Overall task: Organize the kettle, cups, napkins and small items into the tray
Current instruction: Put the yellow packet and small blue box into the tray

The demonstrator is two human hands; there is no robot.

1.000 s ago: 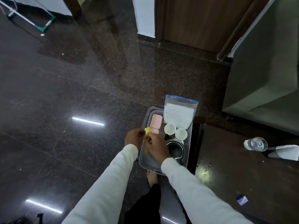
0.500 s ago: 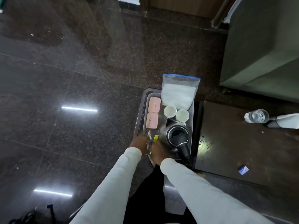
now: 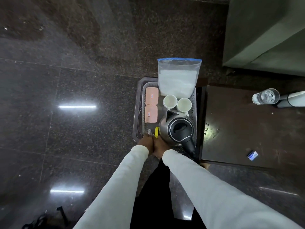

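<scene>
Dark worktop (image 3: 239,126): both hands meet at tray's (image 3: 144,90) near-left corner, right hand (image 3: 160,144) pinching upright yellow sachet (image 3: 156,132) left of kettle (image 3: 176,128); left hand's (image 3: 145,142) grip unclear.

fingers (image 3: 152,141) hidden, yellow item (image 3: 156,132) unclear (small)

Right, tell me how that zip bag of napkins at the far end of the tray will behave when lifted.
The zip bag of napkins is thin clear plastic, so it will probably flop and sag if held by its blue top edge. The white stack inside looks like paper, so likely light for its bulk. It leans over the tray rim beyond the cups, so a nudge may well tip it.
</scene>
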